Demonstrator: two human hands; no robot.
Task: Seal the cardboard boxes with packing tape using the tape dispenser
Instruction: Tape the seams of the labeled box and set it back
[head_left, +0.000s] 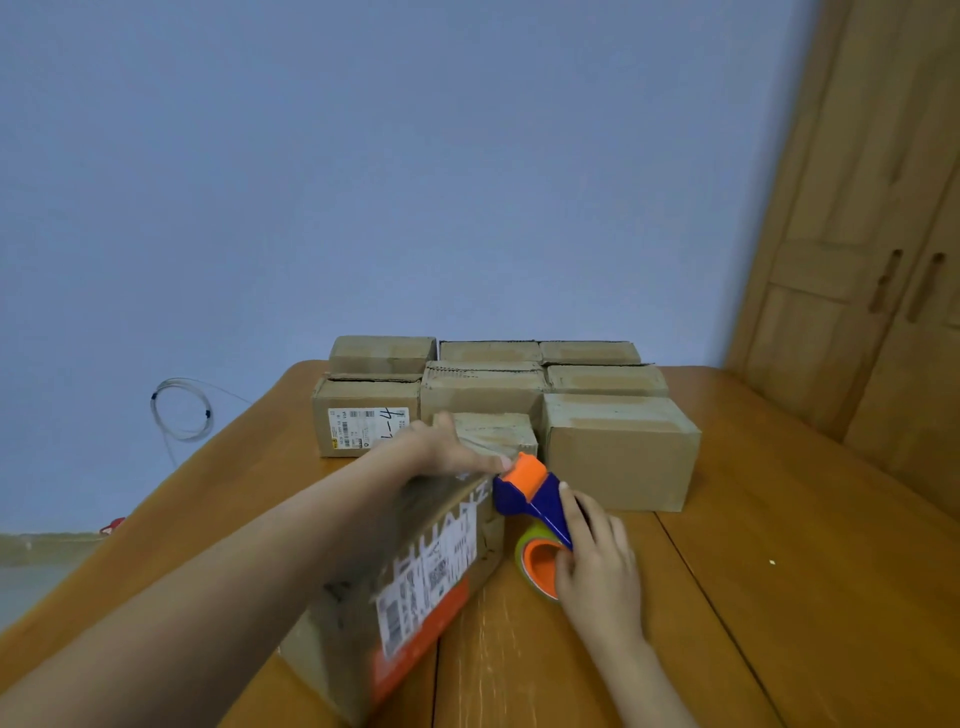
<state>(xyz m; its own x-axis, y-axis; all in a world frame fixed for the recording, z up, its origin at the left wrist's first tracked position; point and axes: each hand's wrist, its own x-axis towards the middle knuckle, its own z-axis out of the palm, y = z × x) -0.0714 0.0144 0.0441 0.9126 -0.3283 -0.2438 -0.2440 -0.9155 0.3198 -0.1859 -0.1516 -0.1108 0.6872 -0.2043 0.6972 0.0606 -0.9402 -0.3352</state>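
Note:
A long cardboard box (415, 582) with shipping labels and an orange stripe lies near the table's front, its length running away from me. My left hand (447, 449) presses flat on its far top edge, fingers reaching toward the corner. My right hand (597, 561) grips a blue and orange tape dispenser (535, 499) with its tape roll (537, 564). The dispenser's orange head sits at the box's far right corner, just beside my left fingertips.
Several taped cardboard boxes (618, 452) are stacked in rows at the back of the wooden table (753, 597). A wooden wardrobe (872, 260) stands at the right. A coiled cable (182, 410) hangs on the blue wall at the left.

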